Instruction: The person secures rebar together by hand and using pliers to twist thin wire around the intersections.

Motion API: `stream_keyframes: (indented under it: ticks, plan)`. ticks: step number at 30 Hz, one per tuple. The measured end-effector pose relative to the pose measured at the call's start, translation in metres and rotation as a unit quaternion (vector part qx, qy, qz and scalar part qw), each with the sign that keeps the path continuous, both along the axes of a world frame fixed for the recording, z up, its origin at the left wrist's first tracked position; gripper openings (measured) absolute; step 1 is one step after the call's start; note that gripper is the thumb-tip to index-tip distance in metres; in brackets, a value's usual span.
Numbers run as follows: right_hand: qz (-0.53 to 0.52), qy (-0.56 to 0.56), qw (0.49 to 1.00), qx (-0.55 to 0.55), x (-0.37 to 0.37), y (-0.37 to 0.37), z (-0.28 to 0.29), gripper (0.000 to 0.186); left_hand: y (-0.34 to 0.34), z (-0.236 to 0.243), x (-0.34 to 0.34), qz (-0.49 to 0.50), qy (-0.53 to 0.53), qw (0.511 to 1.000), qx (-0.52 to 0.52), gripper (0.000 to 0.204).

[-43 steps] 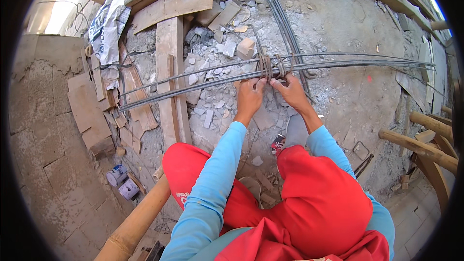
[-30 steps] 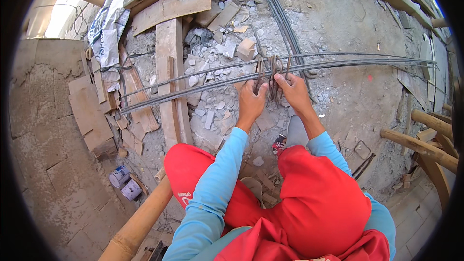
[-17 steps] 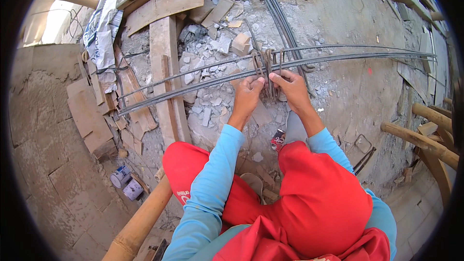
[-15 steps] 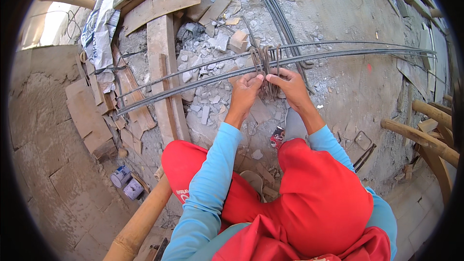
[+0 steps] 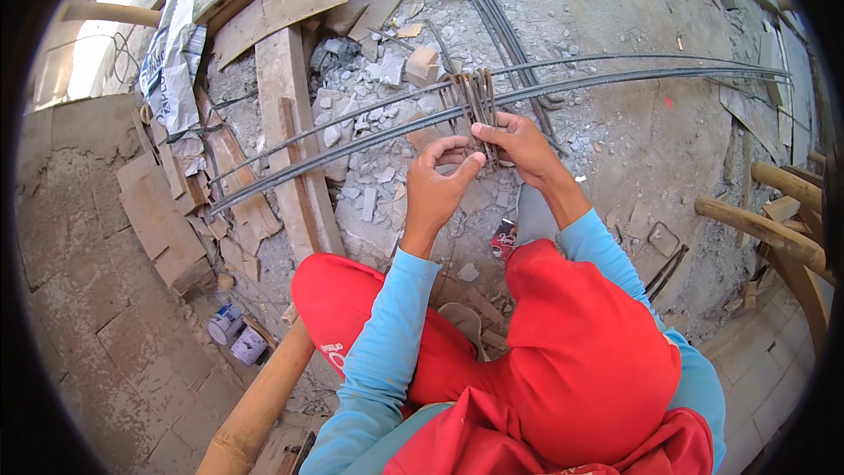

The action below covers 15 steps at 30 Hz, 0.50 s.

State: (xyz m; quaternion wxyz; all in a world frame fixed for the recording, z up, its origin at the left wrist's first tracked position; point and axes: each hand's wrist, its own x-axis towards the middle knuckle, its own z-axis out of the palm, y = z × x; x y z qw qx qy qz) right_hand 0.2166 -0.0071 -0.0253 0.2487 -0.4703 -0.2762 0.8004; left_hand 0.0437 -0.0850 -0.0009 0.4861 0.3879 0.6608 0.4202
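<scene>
A bundle of rusty bent-wire stirrups (image 5: pixel 476 95) hangs around long, thin steel bars (image 5: pixel 369 131) that run across the view. My right hand (image 5: pixel 529 157) is closed on the near ends of the stirrups, its thumb pressed against them. Just left of it, my left hand (image 5: pixel 436 186) has its fingers curved and its thumb apart from them, beside the lower ends of the stirrups. Nothing shows clearly between those fingers. More dark steel bars (image 5: pixel 503 22) with hooked ends lie crosswise beneath the long ones.
Broken concrete rubble (image 5: pixel 387 70) and wooden planks (image 5: pixel 286 105) lie at the left. A bamboo pole (image 5: pixel 255 400) slants beside my left knee; another bamboo pole (image 5: pixel 760 233) juts in at the right. A red can (image 5: pixel 504 237) lies near my foot, and paint cans (image 5: pixel 226 324) lie at the lower left.
My left hand has drawn back slightly and loosened from the stirrups, its thumb and fingers parting. My right hand stays at the stirrups, which now lean more. The whole view has shifted a little.
</scene>
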Motion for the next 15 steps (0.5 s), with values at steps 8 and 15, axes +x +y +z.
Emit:
stream_keyframes:
  ticks: [8,15]
  plan:
    - [0.018,-0.130,0.986,0.106,-0.001,-0.002,-0.022,0.029,-0.018,-0.031,-0.012,0.067,-0.067,0.991,-0.094,0.024]
    - [-0.068,-0.408,0.791,0.451,0.007,-0.018,-0.006,0.024,-0.021,-0.033,-0.024,0.083,-0.155,0.973,-0.151,0.028]
